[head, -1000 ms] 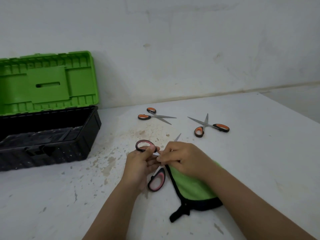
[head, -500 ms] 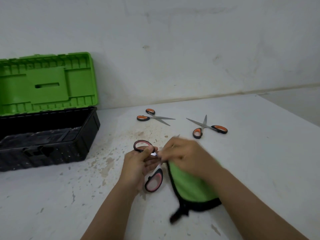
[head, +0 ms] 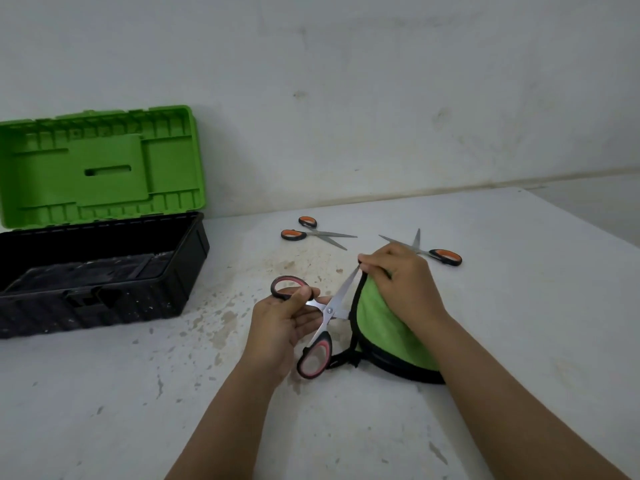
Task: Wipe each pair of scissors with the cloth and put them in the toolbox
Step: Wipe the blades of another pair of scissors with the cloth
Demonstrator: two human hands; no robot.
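My left hand [head: 282, 322] grips a pair of pink-and-black handled scissors [head: 327, 311] near the pivot, blades spread apart. My right hand [head: 401, 282] holds a green cloth with black trim [head: 382, 336] pinched around the tip of the upper blade. The other blade is hidden under the cloth. Two orange-handled scissors lie on the table behind: one pair [head: 313, 233] in the middle, another [head: 434, 252] partly behind my right hand. The toolbox [head: 100, 275] stands open at the left, black base, green lid [head: 100, 168] raised.
The white table [head: 519, 306] is stained with brown spots in front of the toolbox. A grey wall runs along the back. The table's right edge falls away at the far right.
My right hand has slid the cloth along the blade from the pivot out to the tip. The bare blade now shows. The left hand holds the scissors in about the same place.
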